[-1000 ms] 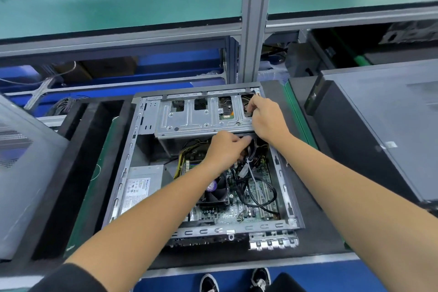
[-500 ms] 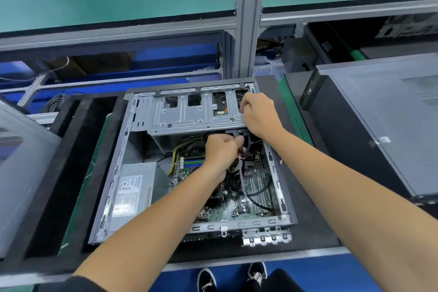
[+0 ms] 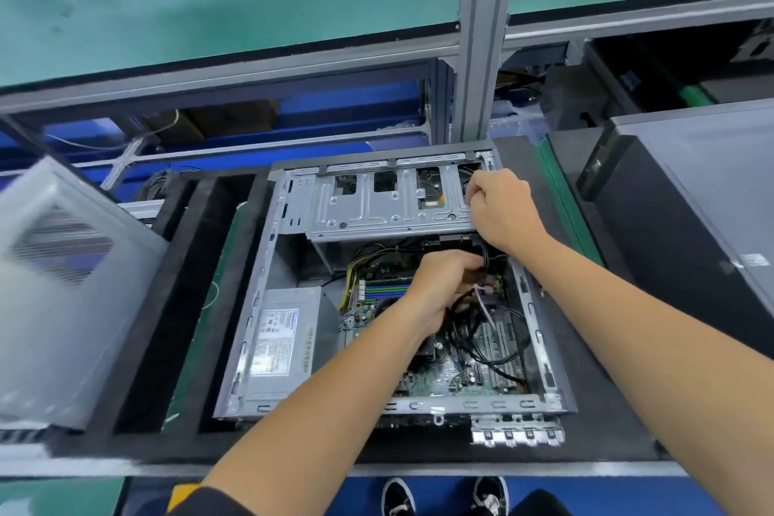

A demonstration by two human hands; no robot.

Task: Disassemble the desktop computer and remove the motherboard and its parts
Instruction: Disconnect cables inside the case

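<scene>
Two hands are at work inside the open desktop case [image 3: 268,306], which lies on its side at the centre of the frame so that the motherboard [image 3: 456,373] faces up at you, lower right within the shell. Your left hand [image 3: 448,289] is curled round the bundle of black cables [image 3: 469,327] just above the board, near a white cable tie [image 3: 481,297]; the grip looks meant to gather the leads and draw them off their connectors, though which plug you have is hidden under your fingers. Your right hand [image 3: 498,209] is closed on the right end of the metal drive cage [image 3: 385,201] at the top of the case, most likely to steady it or hold it while the cables beneath come free. To the left inside the shell sits the power supply [image 3: 285,344], label up, its yellow wires [image 3: 356,268] running toward the board. The case rests in a black foam tray [image 3: 201,306] that keeps it from sliding. A detached grey side panel [image 3: 63,285] leans at the left edge of the frame, and another dark computer tower [image 3: 691,222] stands at the right.
</scene>
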